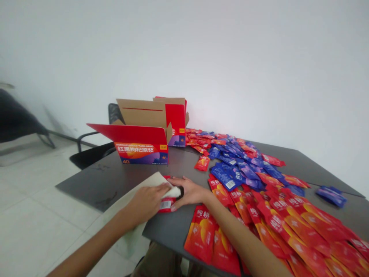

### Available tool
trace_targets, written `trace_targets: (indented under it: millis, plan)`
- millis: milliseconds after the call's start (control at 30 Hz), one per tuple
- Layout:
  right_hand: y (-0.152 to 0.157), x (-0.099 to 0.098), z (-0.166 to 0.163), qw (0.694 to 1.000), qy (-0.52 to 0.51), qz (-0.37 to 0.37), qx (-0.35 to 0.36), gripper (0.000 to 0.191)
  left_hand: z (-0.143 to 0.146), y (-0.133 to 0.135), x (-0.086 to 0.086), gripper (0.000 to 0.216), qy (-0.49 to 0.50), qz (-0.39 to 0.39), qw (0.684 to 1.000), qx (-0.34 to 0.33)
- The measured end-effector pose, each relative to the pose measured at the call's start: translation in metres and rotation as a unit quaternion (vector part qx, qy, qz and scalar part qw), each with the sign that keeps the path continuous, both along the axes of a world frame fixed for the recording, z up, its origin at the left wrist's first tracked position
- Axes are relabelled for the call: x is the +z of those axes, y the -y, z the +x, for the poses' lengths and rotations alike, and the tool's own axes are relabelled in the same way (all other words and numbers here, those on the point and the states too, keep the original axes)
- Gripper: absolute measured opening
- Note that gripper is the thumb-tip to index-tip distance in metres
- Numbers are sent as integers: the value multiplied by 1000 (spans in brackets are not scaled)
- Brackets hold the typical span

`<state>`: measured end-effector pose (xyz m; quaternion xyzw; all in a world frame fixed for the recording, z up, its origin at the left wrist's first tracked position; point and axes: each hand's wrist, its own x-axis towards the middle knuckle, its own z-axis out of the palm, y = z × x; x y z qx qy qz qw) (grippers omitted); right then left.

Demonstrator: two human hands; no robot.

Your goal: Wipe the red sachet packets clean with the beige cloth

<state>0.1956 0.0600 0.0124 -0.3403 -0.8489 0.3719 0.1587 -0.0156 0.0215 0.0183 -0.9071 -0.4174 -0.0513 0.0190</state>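
We see only our own two bare forearms, free of sleeves, watches, rings or gloves, ending in the bare left hand point(145, 202) and bare right hand point(188, 192) at centre frame, and olive-brown trousers showing at the bottom edge.

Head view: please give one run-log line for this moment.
left hand: on beige cloth | right hand: holding red foil sachet | grey table

Plain office room: dark table point(178, 227), chair point(95, 152), bare white wall point(230, 57)
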Motion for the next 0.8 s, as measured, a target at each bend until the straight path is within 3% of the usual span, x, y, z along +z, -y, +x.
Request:
trace_targets:
  millis: [100,267,433,633,800]
  plan:
    - [0,0,0,1000,-10,-1,1,96,-1,-2,3,48,-16,5,998,60]
    - [-1,-2,1,1000,17,-8,-9,106,0,4,1,55,3,-11,999,-42]
    - [-1,-2,0,1000,-3,6,4,99,-4,-6,4,49,-10,-1,998,66]
    - [-2,-3,1,1000,17,-4,-15,104,0,7,0,53,28,-18,998,-51]
    - [-1,-2,0,1000,-4,0,-1,98,-2,-3,3,48,11,-1,998,65]
